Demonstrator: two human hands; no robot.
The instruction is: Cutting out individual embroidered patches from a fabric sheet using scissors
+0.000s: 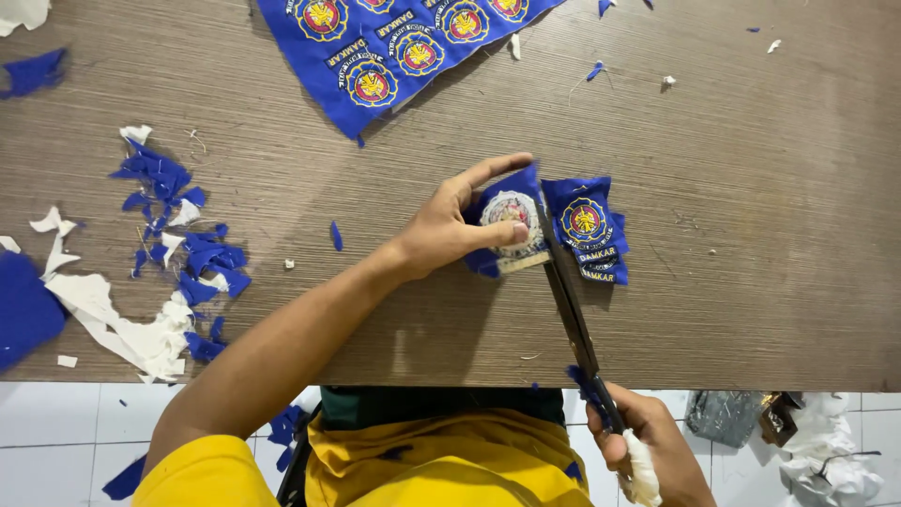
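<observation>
The left hand (449,228) pinched a blue patch (508,230) on the wooden table (751,235), thumb pressing its round emblem. The right hand (648,441) gripped scissors (568,300), blades cutting along the patch's edge.

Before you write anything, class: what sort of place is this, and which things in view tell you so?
Probably a small patch-making or tailoring workshop. Long dark scissors in the right hand cut a blue embroidered fabric strip held by the left hand; blue and white fabric offcuts litter the brown wood-grain table.
</observation>
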